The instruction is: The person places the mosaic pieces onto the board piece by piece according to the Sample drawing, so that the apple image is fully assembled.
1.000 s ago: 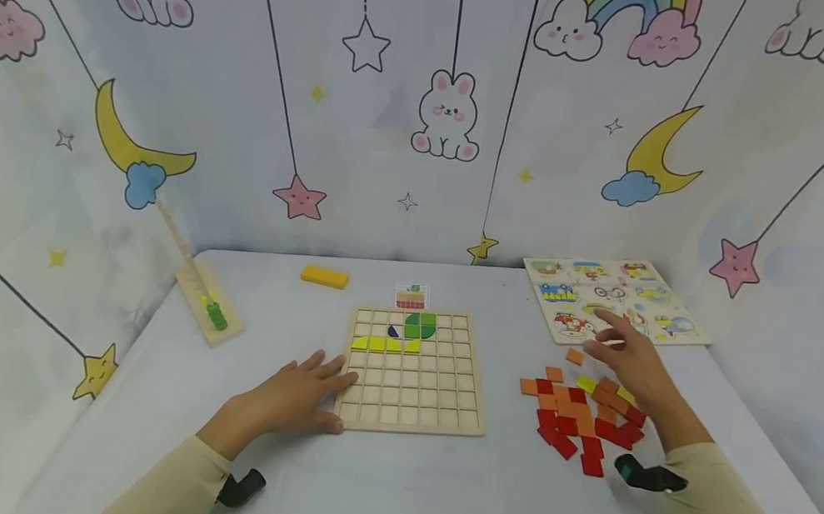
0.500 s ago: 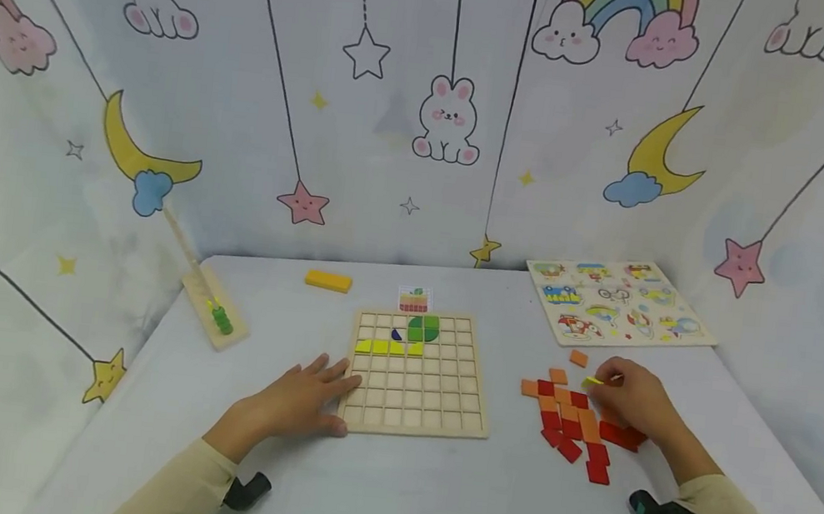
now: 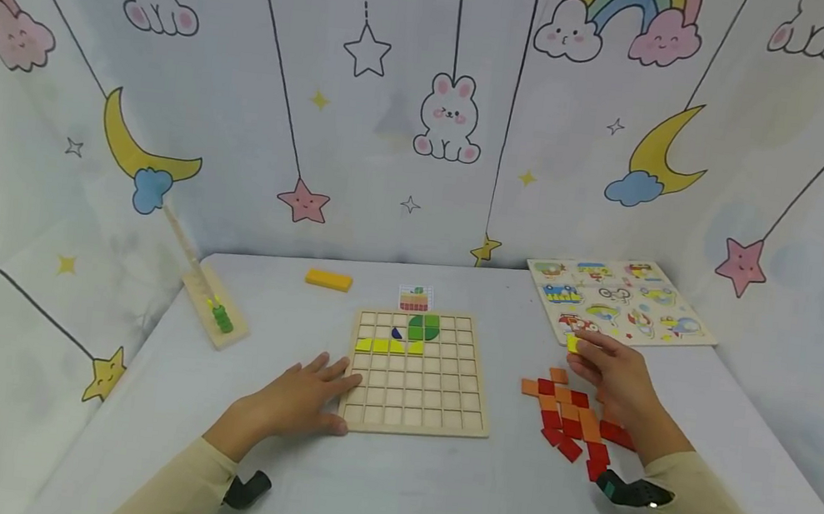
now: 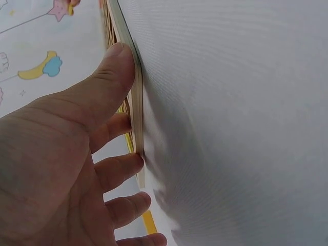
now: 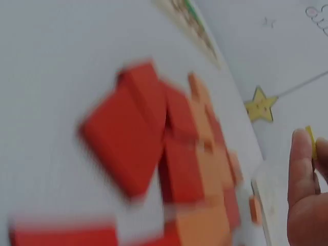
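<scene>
A yellow tile (image 3: 573,343) is pinched between thumb and fingers of my right hand (image 3: 618,381), raised over the back of a heap of red and orange tiles (image 3: 576,421). In the right wrist view the same yellow tile (image 5: 311,141) shows at the fingertips, partly covered. My left hand (image 3: 299,400) rests with spread, straight fingers at the left edge of a wooden grid board (image 3: 435,398); the left wrist view shows its thumb and fingers touching the board's side. On the board lie a row of yellow tiles (image 3: 389,347), green pieces (image 3: 423,327) and a dark blue piece (image 3: 396,333).
Behind the board lies a small picture card (image 3: 415,298). A yellow-orange block (image 3: 328,281) is at the back left, near a wooden stand with a green caterpillar (image 3: 222,319). A picture puzzle board (image 3: 618,304) lies at the back right, close to the right hand.
My right hand came down to the tile heap, took hold of a yellow tile and lifted it away toward the back left. The left hand stays at the board's edge.
</scene>
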Motion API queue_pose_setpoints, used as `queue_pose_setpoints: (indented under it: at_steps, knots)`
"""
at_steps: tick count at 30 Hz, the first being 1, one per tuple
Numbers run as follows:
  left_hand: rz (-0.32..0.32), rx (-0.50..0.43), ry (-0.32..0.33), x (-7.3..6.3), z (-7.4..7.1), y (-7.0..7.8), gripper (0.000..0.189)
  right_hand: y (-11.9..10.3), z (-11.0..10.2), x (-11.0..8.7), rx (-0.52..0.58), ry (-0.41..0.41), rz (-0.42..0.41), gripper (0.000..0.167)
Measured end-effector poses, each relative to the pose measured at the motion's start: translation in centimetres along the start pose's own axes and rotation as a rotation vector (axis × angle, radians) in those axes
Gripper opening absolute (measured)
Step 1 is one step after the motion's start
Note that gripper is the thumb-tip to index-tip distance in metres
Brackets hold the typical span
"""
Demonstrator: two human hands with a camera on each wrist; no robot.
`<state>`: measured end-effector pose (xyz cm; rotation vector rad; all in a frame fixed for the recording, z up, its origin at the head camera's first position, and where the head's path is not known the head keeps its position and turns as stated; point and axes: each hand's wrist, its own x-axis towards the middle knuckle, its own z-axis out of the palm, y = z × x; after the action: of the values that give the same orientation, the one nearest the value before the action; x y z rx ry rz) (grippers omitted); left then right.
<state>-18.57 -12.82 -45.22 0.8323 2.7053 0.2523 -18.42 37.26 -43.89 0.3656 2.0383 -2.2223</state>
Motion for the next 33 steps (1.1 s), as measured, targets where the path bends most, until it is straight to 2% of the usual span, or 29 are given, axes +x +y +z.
queue_pose_setpoints:
  at_steps: [3, 7, 10, 13, 19, 22, 28, 33]
  knots:
    - [-0.005, 0.000, -0.002, 0.0, 0.0, 0.0, 0.077, -0.3, 1.9, 0.5, 0.111, -0.025, 0.040, 0.039]
    - [-0.011, -0.003, -0.007, 0.0, 0.0, 0.0, 0.078, -0.7, 4.8, 1.3, 0.055, -0.060, 0.051, 0.044]
    - [-0.013, -0.008, -0.009, -0.1, 0.0, 0.0, 0.078, -0.6, 7.1, 2.1, -0.065, -0.079, 0.015, 0.054]
    - [-0.014, -0.014, -0.007, -0.1, 0.0, -0.1, 0.077, 0.0, 9.5, 3.2, -0.188, -0.103, -0.033, 0.057]
    - [-0.004, -0.025, -0.006, 0.0, 0.0, -0.2, 0.077, 1.7, 14.1, 5.0, -0.369, -0.146, -0.030, 0.048]
    - [-0.001, -0.031, -0.006, 0.0, 0.0, -0.2, 0.077, 2.2, 16.2, 5.3, -0.493, -0.126, -0.036, 0.044]
    - [-0.012, -0.026, -0.004, -0.1, 0.0, -0.2, 0.078, 2.8, 18.9, 5.6, -0.805, -0.095, -0.087, 0.040]
    - [-0.012, -0.031, -0.006, -0.2, -0.2, -0.1, 0.077, 3.1, 20.0, 5.3, -0.885, -0.088, -0.111, 0.040]
